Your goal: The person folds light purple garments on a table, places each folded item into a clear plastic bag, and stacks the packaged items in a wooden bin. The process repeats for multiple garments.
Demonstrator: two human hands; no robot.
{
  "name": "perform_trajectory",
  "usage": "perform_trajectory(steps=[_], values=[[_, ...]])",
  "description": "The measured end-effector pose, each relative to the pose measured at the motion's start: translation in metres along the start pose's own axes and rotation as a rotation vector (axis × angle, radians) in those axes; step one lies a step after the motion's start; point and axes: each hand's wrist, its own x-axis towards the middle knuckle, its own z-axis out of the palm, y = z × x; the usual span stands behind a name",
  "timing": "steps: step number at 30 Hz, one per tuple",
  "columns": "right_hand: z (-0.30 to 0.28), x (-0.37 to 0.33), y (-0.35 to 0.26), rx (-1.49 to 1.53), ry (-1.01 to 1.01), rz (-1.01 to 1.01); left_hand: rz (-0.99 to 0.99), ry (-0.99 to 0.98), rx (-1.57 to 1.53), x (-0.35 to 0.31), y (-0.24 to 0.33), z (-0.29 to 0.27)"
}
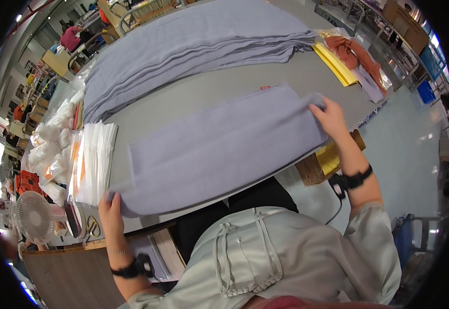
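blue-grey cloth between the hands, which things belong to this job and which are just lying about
Job in hand: blue-grey cloth, held by left hand and right hand; probably matching cloth stack
Apparently lying about: fan, scissors, blue bin

no lettering that can be read, a small red label [264, 87] on the far edge of the grey-blue cloth [219, 147], any wording too small to make out, orange patches [75, 152] among the clear plastic bags [59, 123] at the left, any print there illegible
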Motion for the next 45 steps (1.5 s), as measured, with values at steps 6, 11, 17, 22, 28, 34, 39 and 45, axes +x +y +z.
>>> perform_trajectory(steps=[6,11,17,22,28,34,39,45], values=[[0.086,0.083,0.023,-0.363,-0.015,-0.111,0.038,0.047,0.557,0.117,-0.058,0.071],[0.102,0.087,0.031,-0.437,0.0,-0.141,0.162,0.21,0.593,0.13,-0.074,0.088],[0.11,0.1,0.03,-0.556,-0.055,0.006,0.066,0.226,0.671,0.13,-0.07,0.092],[0.094,0.082,0.012,-0.564,0.004,-0.093,0.106,0.305,0.869,0.1,-0.04,0.101],[0.053,0.022,0.052,-0.793,-0.106,-0.182,0.512,-0.302,0.873,0.039,-0.019,0.125],[-0.004,0.087,0.055,0.479,-0.382,0.655,0.515,-0.28,0.833,0.034,-0.014,0.176],[0.025,0.088,-0.077,0.82,-0.363,0.111,0.441,-0.241,0.394,0.046,0.019,0.199],[0.179,-0.025,-0.203,0.295,-0.435,-0.408,-0.357,-0.256,-0.466,0.067,0.025,0.142]])
